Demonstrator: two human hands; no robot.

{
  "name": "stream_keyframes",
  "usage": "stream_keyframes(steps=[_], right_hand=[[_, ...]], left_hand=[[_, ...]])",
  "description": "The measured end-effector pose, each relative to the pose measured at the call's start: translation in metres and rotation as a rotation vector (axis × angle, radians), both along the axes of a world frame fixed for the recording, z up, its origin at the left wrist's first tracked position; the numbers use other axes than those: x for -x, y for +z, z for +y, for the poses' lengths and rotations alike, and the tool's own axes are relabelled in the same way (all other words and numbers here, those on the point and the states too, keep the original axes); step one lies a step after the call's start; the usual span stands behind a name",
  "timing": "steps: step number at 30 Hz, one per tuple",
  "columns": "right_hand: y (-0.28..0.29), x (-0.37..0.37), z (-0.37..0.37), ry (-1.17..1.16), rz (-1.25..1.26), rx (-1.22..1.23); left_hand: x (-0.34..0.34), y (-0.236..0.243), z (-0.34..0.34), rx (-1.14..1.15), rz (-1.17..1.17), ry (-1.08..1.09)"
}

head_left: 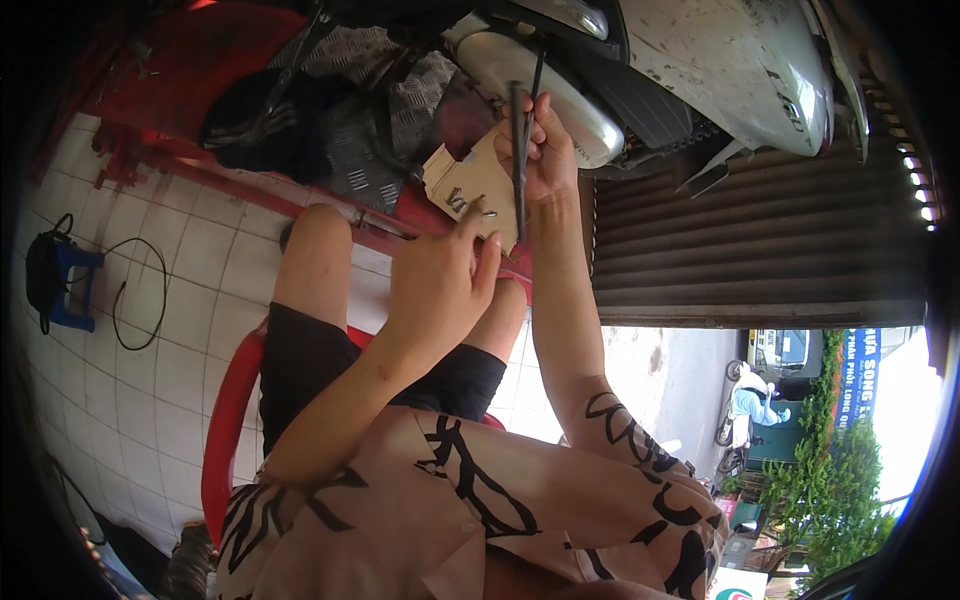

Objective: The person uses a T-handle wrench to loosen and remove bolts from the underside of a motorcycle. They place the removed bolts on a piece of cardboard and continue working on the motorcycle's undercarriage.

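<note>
My right hand (550, 150) is raised beside a motorbike, its fingers closed around a long, slim dark tool (519, 170) whose exact kind I cannot make out. A thinner dark shaft (538, 75) stands up past the fingertips. Under the tool is a torn piece of brown cardboard (475, 180), tilted, with several small metal parts (457, 200) on it, perhaps screws. My left hand (450, 270) reaches over the cardboard's lower edge. Its index finger and thumb are apart, close to a small shiny metal piece (489, 213); whether they touch it is unclear.
The motorbike's silver cover (550, 95) and pale body panel (720, 60) overhang the hands. A red platform (180, 60) with metal tread plate (410, 90) lies ahead. A ribbed shutter (750, 240) is at right. A blue stool (75, 285) and a cable (160, 300) are at left.
</note>
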State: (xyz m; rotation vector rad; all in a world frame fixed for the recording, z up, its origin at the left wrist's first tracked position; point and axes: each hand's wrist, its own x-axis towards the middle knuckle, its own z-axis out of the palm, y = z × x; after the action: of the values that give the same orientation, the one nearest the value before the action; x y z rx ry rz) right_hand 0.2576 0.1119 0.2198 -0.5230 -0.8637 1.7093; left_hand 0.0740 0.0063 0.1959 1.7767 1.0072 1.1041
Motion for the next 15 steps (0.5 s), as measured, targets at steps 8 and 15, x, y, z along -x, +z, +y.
stream_keyframes(steps=[8, 15], right_hand=[[-0.002, -0.001, 0.002, -0.09, -0.101, 0.016], [-0.013, -0.001, 0.01, -0.074, -0.091, 0.014]], left_hand=[[0.004, 0.035, -0.003, -0.064, -0.126, 0.065], [-0.01, 0.017, -0.013, -0.101, -0.255, -0.178]])
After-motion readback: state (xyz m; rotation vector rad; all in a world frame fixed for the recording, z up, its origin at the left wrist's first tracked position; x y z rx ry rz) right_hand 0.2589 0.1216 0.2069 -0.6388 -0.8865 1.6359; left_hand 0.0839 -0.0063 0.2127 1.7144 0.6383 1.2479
